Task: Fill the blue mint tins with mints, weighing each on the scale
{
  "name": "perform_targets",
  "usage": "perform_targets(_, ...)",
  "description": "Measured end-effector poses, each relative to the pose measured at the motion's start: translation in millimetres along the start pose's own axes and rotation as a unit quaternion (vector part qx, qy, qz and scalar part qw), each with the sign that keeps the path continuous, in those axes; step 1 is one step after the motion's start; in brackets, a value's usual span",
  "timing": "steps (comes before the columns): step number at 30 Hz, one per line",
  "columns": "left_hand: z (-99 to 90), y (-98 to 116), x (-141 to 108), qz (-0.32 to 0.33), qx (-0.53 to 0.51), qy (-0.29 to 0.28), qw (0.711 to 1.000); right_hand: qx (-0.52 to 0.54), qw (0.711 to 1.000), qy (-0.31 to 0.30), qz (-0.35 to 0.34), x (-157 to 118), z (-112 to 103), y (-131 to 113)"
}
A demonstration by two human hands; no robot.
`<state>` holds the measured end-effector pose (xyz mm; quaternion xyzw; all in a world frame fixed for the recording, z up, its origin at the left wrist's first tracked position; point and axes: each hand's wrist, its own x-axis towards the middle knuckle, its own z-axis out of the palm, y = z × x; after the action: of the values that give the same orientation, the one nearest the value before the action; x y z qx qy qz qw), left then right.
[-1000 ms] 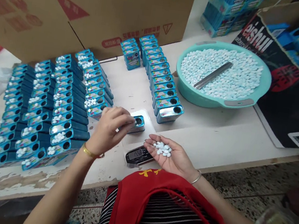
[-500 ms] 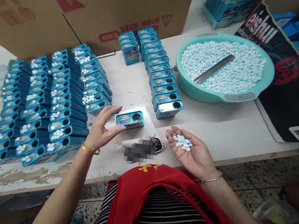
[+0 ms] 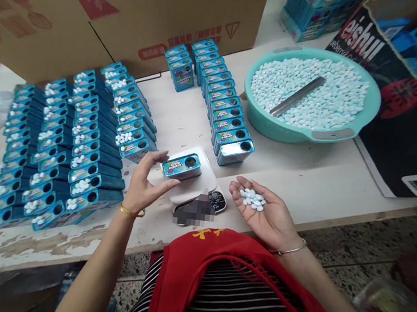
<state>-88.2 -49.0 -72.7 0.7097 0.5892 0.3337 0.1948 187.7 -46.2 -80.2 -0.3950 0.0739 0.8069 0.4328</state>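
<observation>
Blue tin [image 3: 176,168] shows a dark hole [image 3: 190,162] (left hand [image 3: 144,183] spread around its end; right hand [image 3: 271,217] cupping sweets [image 3: 252,200]).

Worn table [image 3: 186,115]: tins [image 3: 227,113], scale [image 3: 208,176], basin [image 3: 283,130]

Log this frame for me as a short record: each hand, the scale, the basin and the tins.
Left hand: spread at one end of the blue Caramelo tin; contact unclear
Right hand: palm up, cupping pale candies
Scale: bears that tin, round hole facing up; display obscured
Turquoise basin: filled with pale candies, metal bar lying on them
Tins at picture left: several rows, candies on many tops
</observation>
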Motion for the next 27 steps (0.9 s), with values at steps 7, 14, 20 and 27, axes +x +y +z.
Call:
perform_targets(7, -17.2, -9.1, -0.9, 0.018, -0.038, 0.07, 0.997, -0.002, 1.0, 0.02, -0.012, 1.4, -2.1, -3.3)
perform_targets(14, -21.2, 6.1, 12.9, 0.056, 0.044, -0.007, 0.997, 0.005, 0.999, 0.049, -0.017, 3.0, -0.6, -3.5)
perform_targets(20, -22.4, 15.5, 52.7, 0.089, 0.215, -0.146, 0.962, 0.022, 0.997, 0.072, 0.011, 6.9, 6.4, -1.0)
perform_targets(27, -16.7, -43.6, 199.3, -0.029, 0.324, -0.064, 0.943, 0.059, 0.995, 0.086, 0.001, 20.9, 6.5, -8.4)
